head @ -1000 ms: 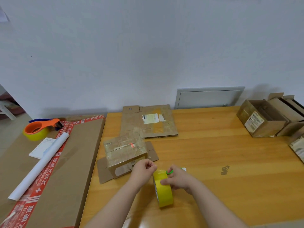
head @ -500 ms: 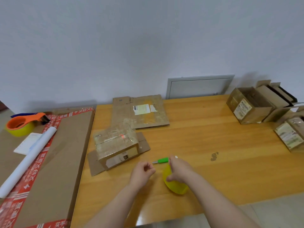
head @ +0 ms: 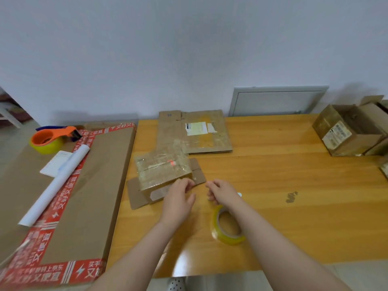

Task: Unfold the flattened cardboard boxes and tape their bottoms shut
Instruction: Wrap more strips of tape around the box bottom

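**Reaching toward the upturned box, tape roll parked close by**

From the head camera, the small box (head: 162, 173) stood left of centre on the table (head: 304, 227). Its glossy taped face was up and its loose flaps (head: 136, 196) splayed flat on the wood, which suggests it had been turned bottom-up so the seam could be sealed from above.

The left hand (head: 178, 199) sat at the box's near right corner with its fingers curled against the edge. It could not be told whether they gripped the cardboard or only touched it. The right hand (head: 222, 192) was just to the right of it, apart from the box, fingers curled downward. Whether it held anything could not be told either, since clear tape would hardly show.

The yellow tape roll (head: 227, 227) lay flat on the table under the right forearm, near the front edge, probably kept within easy reach for the next strip.

Farther back, a flattened box (head: 195, 133) with a pale label lay against the wall, seemingly waiting its turn. At the far right stood opened boxes (head: 344, 133), apparently already assembled.

On the left, a large cardboard sheet (head: 100, 185) edged in red tape carried an orange tape dispenser (head: 50, 139) and a white paper roll (head: 56, 181), well apart from the work.
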